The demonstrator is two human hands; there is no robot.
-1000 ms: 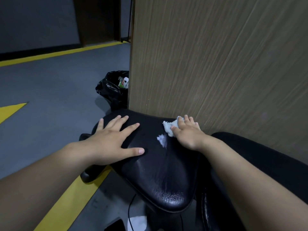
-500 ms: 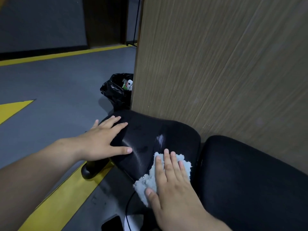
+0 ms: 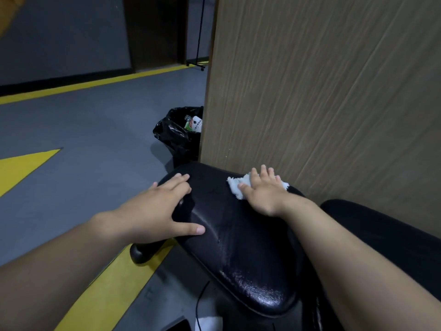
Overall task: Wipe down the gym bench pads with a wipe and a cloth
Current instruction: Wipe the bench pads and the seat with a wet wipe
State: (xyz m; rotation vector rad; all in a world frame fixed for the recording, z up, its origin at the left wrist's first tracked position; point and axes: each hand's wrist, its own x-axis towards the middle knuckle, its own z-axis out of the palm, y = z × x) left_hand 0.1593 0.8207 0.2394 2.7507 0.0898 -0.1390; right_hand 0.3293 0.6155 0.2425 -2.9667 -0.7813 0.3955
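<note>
Against a wood-grain panel (image 3: 322,91), on grey floor (image 3: 83,139) marked with yellow stripes (image 3: 100,295): a glossy black bench pad (image 3: 238,235), creased and shiny at its near end, with a second black pad (image 3: 381,235) just beside it on the right. Left hand (image 3: 157,209) rests flat on the pad's left edge, fingers straight and spread; right hand (image 3: 265,189) presses a white cloth (image 3: 236,186) onto the pad's far end, close to the panel, fingers extended over it. Black bin bag (image 3: 176,137) sits beyond the pad at the panel's corner; dark doorway (image 3: 155,32) in the far wall.
</note>
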